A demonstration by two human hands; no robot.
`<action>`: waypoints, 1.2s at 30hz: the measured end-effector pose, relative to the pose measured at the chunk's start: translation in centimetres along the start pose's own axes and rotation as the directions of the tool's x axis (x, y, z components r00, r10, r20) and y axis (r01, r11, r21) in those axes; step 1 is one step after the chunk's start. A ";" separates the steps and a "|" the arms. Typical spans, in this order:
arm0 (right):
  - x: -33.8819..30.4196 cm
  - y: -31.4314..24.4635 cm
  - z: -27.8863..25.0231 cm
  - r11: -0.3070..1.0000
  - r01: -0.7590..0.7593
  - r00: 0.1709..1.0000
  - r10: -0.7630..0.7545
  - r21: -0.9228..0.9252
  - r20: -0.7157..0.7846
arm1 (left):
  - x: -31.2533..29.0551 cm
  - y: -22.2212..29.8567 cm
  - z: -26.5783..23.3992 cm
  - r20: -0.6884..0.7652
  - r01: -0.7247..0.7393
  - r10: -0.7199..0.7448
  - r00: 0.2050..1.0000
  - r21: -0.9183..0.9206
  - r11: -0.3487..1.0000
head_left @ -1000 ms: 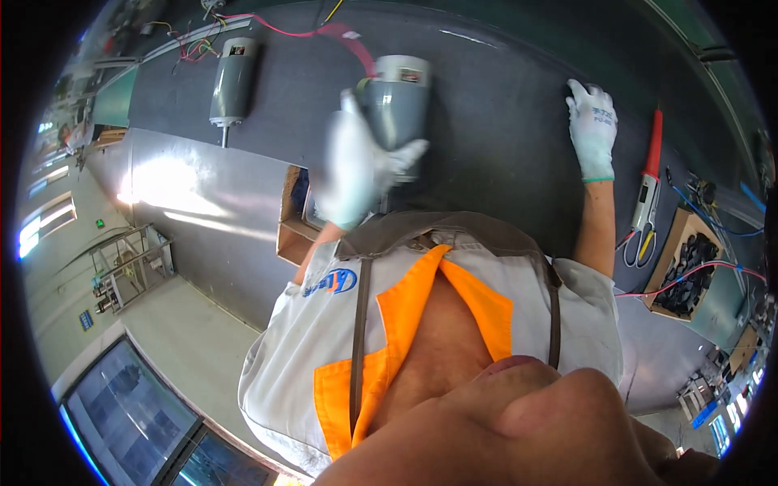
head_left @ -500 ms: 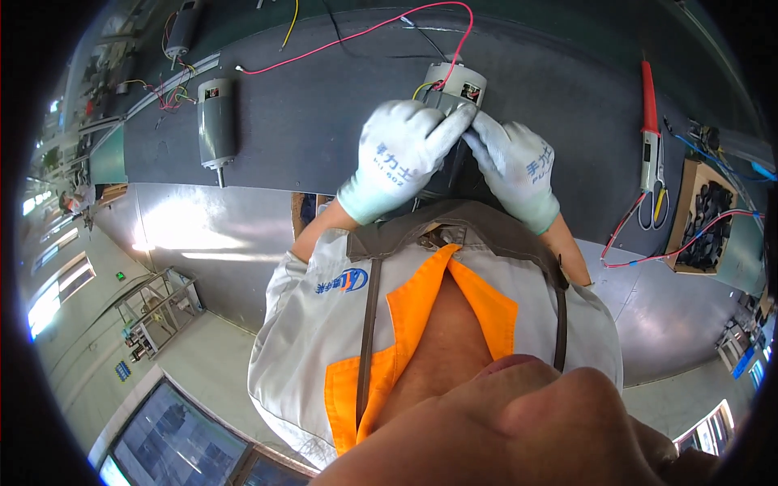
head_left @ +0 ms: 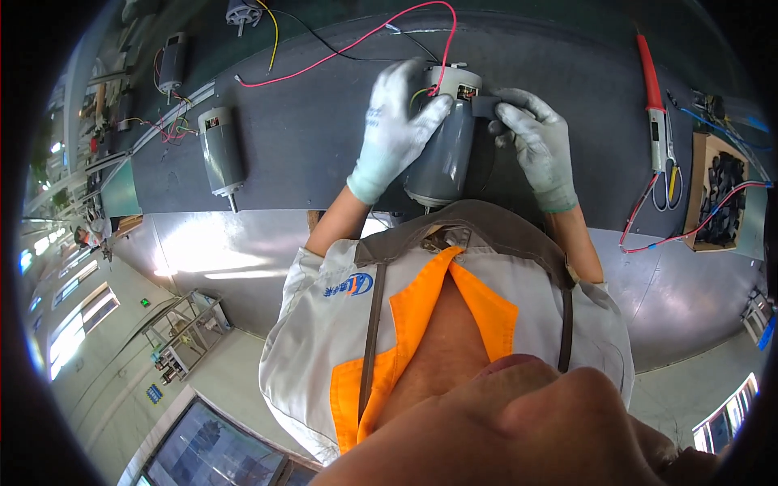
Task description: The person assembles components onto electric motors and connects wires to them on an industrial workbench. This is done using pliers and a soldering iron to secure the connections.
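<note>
A grey cylindrical electric motor (head_left: 444, 154) lies in front of me, its pale end cap away from me. A small opening near that cap shows wires inside. My left hand (head_left: 395, 121), in a pale glove, is at the motor's left side. Its thumb tip rests on the casing beside the opening, and its fingers stretch away from me, apart from the thumb. My right hand (head_left: 535, 138), also gloved, pinches a small dark flat piece (head_left: 485, 107) at the opening's right edge. A red wire (head_left: 348, 40) runs from the motor's cap out to the left.
Another grey motor (head_left: 220, 154) lies to the left, with further motors beyond it. At the right are a red-handled tool (head_left: 650, 81), scissors (head_left: 669, 174) and a cardboard box (head_left: 698, 190) of black pieces. The dark worktop (head_left: 316, 121) ends close before me.
My hands have parted from their meeting point over the motor, uncovering its casing. The left moved left and away from me; the right shifted right, and the dark piece now shows in it.
</note>
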State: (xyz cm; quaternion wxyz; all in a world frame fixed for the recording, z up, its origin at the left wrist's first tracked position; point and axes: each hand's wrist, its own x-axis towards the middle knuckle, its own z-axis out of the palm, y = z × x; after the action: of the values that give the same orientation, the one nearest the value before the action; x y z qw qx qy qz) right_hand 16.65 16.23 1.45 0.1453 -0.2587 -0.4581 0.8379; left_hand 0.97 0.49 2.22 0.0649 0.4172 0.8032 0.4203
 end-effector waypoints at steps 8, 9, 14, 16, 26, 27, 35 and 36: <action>1.4 0.1 2.0 0.995 0.023 0.994 -0.033 -0.097 -0.101 | 1.7 -0.4 1.5 0.107 0.147 -0.115 0.988 -0.372 0.917; 1.3 0.2 2.1 0.995 0.022 0.994 -0.032 -0.095 -0.103 | 1.7 -0.4 1.5 0.132 0.196 -0.152 0.980 -0.459 0.866; 0.8 1.3 1.8 1.000 0.026 0.988 -0.026 -0.003 -0.152 | 1.9 -0.1 1.3 0.205 0.230 -0.151 0.967 -0.450 0.863; 0.7 1.3 2.2 0.999 0.038 0.988 -0.037 0.001 -0.151 | 1.8 0.0 1.4 0.207 0.244 -0.164 0.965 -0.461 0.854; 2.4 0.7 2.1 0.997 0.016 1.000 -0.017 -0.081 -0.010 | 2.3 -0.1 1.6 0.189 0.158 -0.087 0.978 -0.404 0.901; 2.9 0.5 1.2 0.996 -0.015 0.998 0.020 -0.088 0.062 | 2.5 0.0 1.6 0.199 0.187 -0.105 0.974 -0.463 0.866; 7.5 -1.8 -2.4 0.864 -0.168 0.810 0.395 -0.474 0.432 | 2.3 -0.1 1.5 0.247 0.296 -0.197 0.949 -0.478 0.827; 7.7 -1.7 -2.2 0.863 -0.171 0.810 0.398 -0.475 0.432 | 2.4 -0.2 1.6 0.244 0.283 -0.187 0.952 -0.461 0.841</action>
State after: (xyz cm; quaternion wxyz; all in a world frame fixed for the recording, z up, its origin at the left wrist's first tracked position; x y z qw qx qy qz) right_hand 11.60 22.41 -0.41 -0.1711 -0.1167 -0.6014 0.7717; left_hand 0.01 3.13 1.66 0.2958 0.3228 0.7052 0.5576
